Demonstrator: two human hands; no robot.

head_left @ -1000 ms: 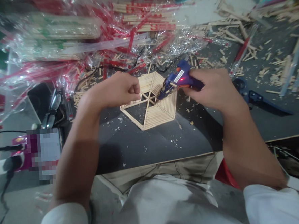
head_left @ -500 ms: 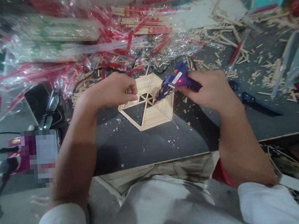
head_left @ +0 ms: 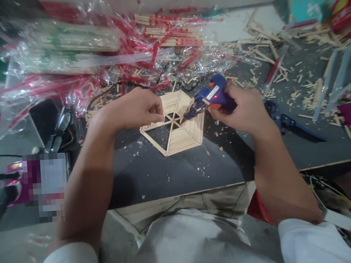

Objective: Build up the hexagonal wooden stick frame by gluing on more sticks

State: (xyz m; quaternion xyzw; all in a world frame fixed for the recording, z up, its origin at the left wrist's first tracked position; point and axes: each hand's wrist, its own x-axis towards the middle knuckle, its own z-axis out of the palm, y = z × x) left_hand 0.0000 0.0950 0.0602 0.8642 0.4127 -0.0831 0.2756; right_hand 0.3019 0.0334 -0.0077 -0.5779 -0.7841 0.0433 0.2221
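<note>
A hexagonal frame of pale wooden sticks (head_left: pixel 184 137) lies flat on the dark table. Spokes meet at its middle; most sections are filled with rows of sticks, while the front-left one shows bare table. My right hand (head_left: pixel 242 107) is closed round a blue hot glue gun (head_left: pixel 211 93) with a red light on. The gun's nozzle points down-left, over the frame just right of its hub. Over the frame's left side, my left hand (head_left: pixel 141 109) is closed with fingertips pinched close to the hub. Whatever is between those fingertips is too small to make out.
Plastic-wrapped stick bundles (head_left: pixel 77 42) and red-white packaging pile up at the back left. Cut stick pieces (head_left: pixel 303 88) litter the right. Blue-handled cutters (head_left: pixel 297 126) lie right of my right hand. Glasses (head_left: pixel 59 128) and a dark phone-like object (head_left: pixel 44 117) sit at left.
The camera view has shifted slightly. The glue gun is tilted a little differently, its nozzle still near the hub. My left hand stays pinched at nearly the same place on the frame.
</note>
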